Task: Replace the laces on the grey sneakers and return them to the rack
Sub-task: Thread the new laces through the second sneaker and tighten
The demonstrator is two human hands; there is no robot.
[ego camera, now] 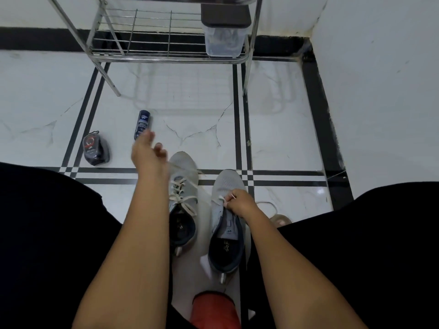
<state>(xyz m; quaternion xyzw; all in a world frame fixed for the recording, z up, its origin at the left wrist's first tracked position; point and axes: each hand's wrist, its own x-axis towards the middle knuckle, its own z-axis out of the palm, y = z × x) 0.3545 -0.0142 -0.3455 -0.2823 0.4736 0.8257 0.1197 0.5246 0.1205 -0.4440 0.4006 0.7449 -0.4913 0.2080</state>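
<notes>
Fingers of the left hand (pixel 146 150) are seen loosely spread and slightly blurred, the hand being raised above the toe of the left grey sneaker (pixel 183 186) with the forearm stretched forward. A thin pale strand seems to run from beneath this hand toward the sneaker's laces (pixel 181 194), but whether it is pinched cannot be told. The right hand (pixel 240 201) is lowered onto the right grey sneaker (pixel 226 224), where a white lace end (pixel 222 199) is pinched between curled fingers just over the front eyelets.

Both sneakers are set side by side on the white tiled floor (pixel 285 138), toes pointed away, between the person's knees, which are covered in black cloth. The left one is laced loosely; little lacing is visible on the right, its tongue being partly covered by the hand. A loop of white lace (pixel 267 205) is partly hidden behind the right wrist.

A metal shoe rack (pixel 166 59) is cut off by the upper edge; a clear container with a dark lid (pixel 224 32) is stood on its lower shelf, its contents hard to make out. A dark spray can (pixel 142 124) is laid on the floor, and a black polish bottle (pixel 95 150) beside it; their labels cannot be read. A red object (pixel 213 309) at the bottom edge is cut off.
</notes>
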